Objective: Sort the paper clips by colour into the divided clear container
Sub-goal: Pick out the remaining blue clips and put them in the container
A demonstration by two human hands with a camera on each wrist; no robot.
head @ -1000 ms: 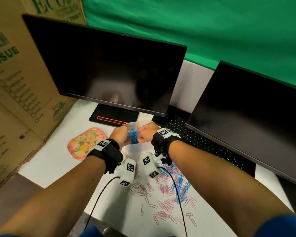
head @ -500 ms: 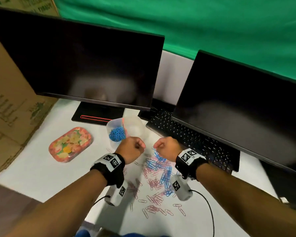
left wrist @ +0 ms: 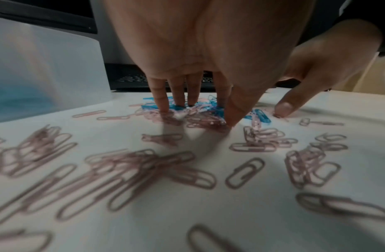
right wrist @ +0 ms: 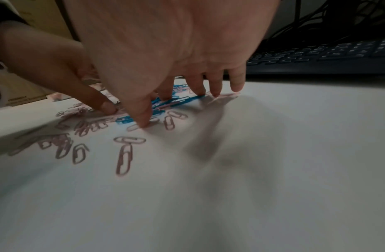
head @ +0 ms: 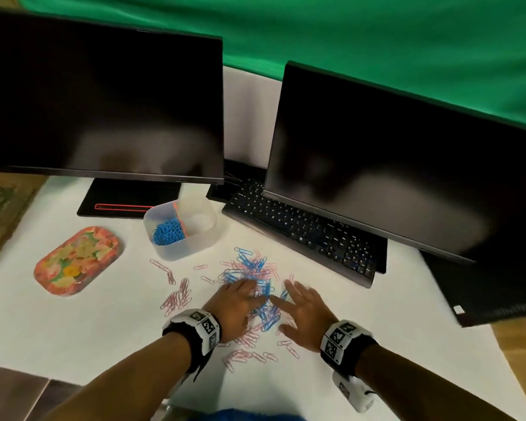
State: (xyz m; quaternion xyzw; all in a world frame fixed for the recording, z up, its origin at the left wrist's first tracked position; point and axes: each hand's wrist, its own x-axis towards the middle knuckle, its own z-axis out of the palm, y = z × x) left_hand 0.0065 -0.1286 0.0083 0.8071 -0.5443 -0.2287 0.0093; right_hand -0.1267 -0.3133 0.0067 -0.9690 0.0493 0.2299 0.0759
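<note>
Blue paper clips (head: 251,264) and pink paper clips (head: 176,297) lie mixed in a loose heap on the white table (head: 97,329). Behind the heap stands the divided clear container (head: 205,235); blue clips (head: 167,232) fill its left compartment, and its right compartment looks bare. My left hand (head: 240,302) and right hand (head: 301,311) are spread flat, palms down, on the heap. In the left wrist view the fingertips (left wrist: 163,107) of my left hand (left wrist: 198,109) press down among the clips. The right wrist view shows my right hand (right wrist: 176,105) with its fingertips (right wrist: 144,123) touching clips (right wrist: 131,119).
Two dark monitors (head: 104,95) (head: 392,165) stand at the back, with a black keyboard (head: 304,235) under the right one. A flowered pink tray (head: 76,261) lies at the left. A cardboard box (head: 0,202) borders the far left.
Both hands left the container, where they dropped blue clips, came back toward me as fists, and now lie spread on the heap. The head camera has tilted down and right.
</note>
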